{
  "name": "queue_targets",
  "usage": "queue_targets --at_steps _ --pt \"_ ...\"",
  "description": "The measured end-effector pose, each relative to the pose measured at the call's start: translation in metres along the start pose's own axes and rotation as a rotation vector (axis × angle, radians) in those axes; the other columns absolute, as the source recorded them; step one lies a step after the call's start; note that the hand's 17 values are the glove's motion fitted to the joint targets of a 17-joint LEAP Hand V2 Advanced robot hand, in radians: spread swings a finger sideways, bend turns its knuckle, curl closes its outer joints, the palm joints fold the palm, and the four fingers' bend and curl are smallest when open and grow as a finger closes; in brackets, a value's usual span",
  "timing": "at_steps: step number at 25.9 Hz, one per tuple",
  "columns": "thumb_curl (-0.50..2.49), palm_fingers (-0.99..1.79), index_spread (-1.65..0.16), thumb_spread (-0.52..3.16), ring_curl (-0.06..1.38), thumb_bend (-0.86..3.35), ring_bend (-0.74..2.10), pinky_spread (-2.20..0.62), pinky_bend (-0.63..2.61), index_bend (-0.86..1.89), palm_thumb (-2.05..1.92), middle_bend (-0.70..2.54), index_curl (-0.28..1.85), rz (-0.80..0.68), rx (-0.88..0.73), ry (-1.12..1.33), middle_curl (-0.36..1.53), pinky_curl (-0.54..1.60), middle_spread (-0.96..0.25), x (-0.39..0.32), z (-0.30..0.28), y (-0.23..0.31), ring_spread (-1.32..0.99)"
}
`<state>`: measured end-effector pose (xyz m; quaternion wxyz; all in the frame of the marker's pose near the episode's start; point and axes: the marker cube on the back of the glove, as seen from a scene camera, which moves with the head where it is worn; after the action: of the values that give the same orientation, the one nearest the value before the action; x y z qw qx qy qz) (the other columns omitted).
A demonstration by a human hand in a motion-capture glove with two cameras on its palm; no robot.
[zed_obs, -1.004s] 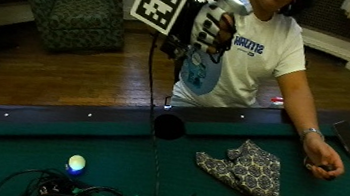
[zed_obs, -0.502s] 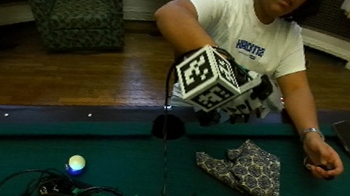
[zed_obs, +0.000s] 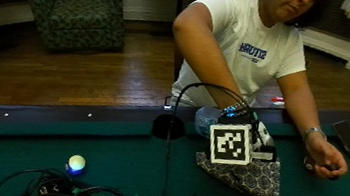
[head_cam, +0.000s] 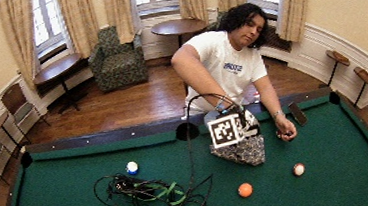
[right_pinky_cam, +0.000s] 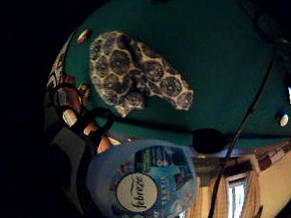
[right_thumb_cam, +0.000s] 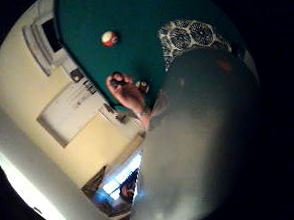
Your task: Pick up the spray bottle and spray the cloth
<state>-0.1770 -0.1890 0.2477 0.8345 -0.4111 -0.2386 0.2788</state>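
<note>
The spray bottle (zed_obs: 207, 120) sits right against the palm of the gloved right hand (zed_obs: 246, 132), low over the near edge of the green bench (zed_obs: 121, 157), with the hand just above the cloth (zed_obs: 246, 176). From the little-finger side the bottle (right_pinky_cam: 143, 183) fills the view close to the palm, its pale blue body and round white label plain to see, and bare fingertips and black straps (right_pinky_cam: 77, 115) curl beside it. From the thumb side the bottle is only a big grey mass (right_thumb_cam: 204, 146) blocking most of the picture. The fingers look wrapped round the bottle, though the marker hides them from outside.

The right arm reaches down and forward from the shoulder, elbow bent, wrist dropped toward the felt. The bare left hand (zed_obs: 325, 161) rests on the bench near the rail, fingers closed on something small and dark.

The cloth lies crumpled flat on the felt, patterned in dark circles on a light ground (right_pinky_cam: 133, 75). A white ball (zed_obs: 76, 162) sits beside a tangle of cables (zed_obs: 69, 193), well apart from the cloth.
</note>
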Motion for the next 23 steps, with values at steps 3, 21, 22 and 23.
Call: queue_targets --at_steps 3,21,22,23 --pt "0.80 1.38 -0.28 0.32 0.49 -0.03 0.81 -0.30 0.51 0.37 0.89 0.68 0.59 0.075 -0.045 0.070 0.57 0.43 -0.21 0.012 0.022 -0.017 -0.20" --pt "0.82 1.37 -0.28 0.34 0.50 -0.03 0.80 -0.30 0.51 0.34 0.89 0.67 0.61 0.219 -0.181 0.194 0.57 0.43 -0.21 0.040 0.049 -0.034 -0.20" --pt "0.82 1.38 -0.28 0.34 0.50 -0.03 0.80 -0.30 0.51 0.34 0.89 0.67 0.61 0.212 -0.173 0.191 0.57 0.43 -0.21 0.040 0.047 -0.033 -0.20" --pt "0.82 1.38 -0.28 0.34 0.50 -0.03 0.80 -0.30 0.51 0.34 0.89 0.67 0.61 0.205 -0.162 0.185 0.57 0.43 -0.21 0.038 0.045 -0.032 -0.20"
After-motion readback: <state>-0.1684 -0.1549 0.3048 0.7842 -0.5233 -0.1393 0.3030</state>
